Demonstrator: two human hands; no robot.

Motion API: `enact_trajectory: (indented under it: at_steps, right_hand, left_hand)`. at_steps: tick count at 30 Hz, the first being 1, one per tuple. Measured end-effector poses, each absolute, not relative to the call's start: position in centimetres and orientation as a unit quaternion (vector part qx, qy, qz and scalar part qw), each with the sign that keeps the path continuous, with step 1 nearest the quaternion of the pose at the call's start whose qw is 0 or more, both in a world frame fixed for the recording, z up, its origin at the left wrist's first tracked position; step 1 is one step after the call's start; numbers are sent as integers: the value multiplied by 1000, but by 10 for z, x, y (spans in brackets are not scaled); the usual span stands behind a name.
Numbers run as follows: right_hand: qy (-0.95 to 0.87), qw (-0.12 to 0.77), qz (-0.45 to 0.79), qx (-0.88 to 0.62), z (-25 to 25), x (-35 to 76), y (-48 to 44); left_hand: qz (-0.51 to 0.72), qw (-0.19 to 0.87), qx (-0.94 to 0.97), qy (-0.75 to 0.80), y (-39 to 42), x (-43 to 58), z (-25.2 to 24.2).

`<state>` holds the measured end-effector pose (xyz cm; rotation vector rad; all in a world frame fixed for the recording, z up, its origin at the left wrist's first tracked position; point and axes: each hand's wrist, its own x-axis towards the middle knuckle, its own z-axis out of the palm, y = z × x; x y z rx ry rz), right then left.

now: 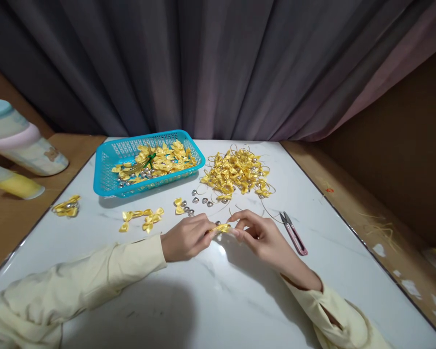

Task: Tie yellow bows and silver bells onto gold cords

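Note:
Between my two hands is a yellow ribbon bow (223,227), held just above the white tabletop. My left hand (191,236) is closed, pinching the bow's left end. The fingertips of my right hand (257,237) pinch its right end, near a thin gold cord. A small silver bell-like piece (218,223) shows right behind the bow; whether it is attached I cannot tell. Just beyond my hands lie several silver heart-shaped pieces (205,201) and one loose yellow bow (179,206). More yellow bows (152,219) rest left of my left hand.
A blue plastic basket (105,182) with bows and silver pieces stands at the back left. Beside it is a heap of corded bows (236,172). Pink-handled thread snips (294,234) lie right of my right hand. A tumbler (25,140) stands at the left, a curtain (218,68) behind.

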<state>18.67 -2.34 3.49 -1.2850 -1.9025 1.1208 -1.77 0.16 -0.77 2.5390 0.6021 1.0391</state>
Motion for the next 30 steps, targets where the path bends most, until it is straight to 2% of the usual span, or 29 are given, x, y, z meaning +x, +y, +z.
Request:
enact_trajectory:
  at_steps: [9, 21, 30]
  right_hand:
    - [-796, 280, 311, -438, 37, 186, -21]
    - [-761, 232, 408, -448, 38, 183, -21]
    - [-775, 227, 385, -447, 40, 181, -21]
  left_hand:
    - [351, 193, 898, 185, 2, -18, -6]
    - [362, 233, 880, 203, 1, -18, -6]
    - [354, 297, 860, 218, 1, -18, -5]
